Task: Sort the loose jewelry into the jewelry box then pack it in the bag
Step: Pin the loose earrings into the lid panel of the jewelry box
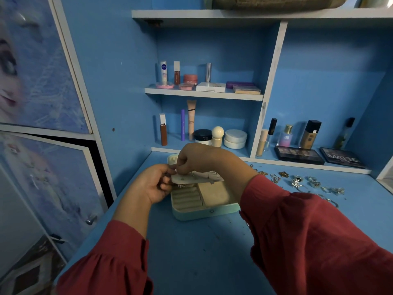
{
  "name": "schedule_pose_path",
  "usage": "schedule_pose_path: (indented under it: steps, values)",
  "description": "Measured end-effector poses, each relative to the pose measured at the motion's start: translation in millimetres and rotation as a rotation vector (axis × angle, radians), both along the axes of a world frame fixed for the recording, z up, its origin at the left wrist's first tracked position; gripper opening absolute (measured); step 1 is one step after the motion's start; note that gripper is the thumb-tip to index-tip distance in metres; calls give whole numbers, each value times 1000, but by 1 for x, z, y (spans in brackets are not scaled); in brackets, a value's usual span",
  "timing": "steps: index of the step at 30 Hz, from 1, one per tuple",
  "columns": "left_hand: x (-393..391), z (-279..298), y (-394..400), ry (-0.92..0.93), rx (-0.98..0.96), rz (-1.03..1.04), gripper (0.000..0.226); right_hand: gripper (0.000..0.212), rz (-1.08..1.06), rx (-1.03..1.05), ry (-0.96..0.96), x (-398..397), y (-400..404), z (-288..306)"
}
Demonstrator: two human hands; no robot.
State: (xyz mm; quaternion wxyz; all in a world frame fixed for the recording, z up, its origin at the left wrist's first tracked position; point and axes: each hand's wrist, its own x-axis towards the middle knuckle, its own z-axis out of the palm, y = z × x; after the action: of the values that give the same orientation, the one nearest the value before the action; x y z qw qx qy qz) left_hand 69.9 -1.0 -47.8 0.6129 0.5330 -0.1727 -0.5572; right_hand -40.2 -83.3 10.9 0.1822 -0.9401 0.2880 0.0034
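both hands, left hand [153, 184] and right hand [196, 159], pinch the earring panel [195, 177] (beige) over the jewelry box [204, 211]

Open mint jewelry box [204, 212] on the blue desk; loose jewelry [297, 180] scattered to its right

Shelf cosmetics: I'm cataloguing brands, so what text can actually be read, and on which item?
"NIVEA": white tube, upper shelf.
"LIPCARE": pink jar, upper shelf; faint.
"SB": purple perfume bottle, right compartment.
"MATTE": dark palette, far right.
Print on the lip-gloss tubes and the foundation bottle: too small to read.
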Motion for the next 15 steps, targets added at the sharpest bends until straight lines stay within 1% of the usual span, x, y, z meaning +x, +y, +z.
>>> schedule_pose_path:
  steps: [3, 8, 15]
  values:
    - [1, 0, -1, -33, -12, -18, 20, 25, 3, -9, 31, 0, -1, -1]
    - [0, 1, -2, -124, -7, -26, 21, 30, 0, -10, 28, -3, 0, 0]
    - [1, -1, -3, -150, 0, -40, 20, 35, 1, 23, 18, -5, -3, -1]
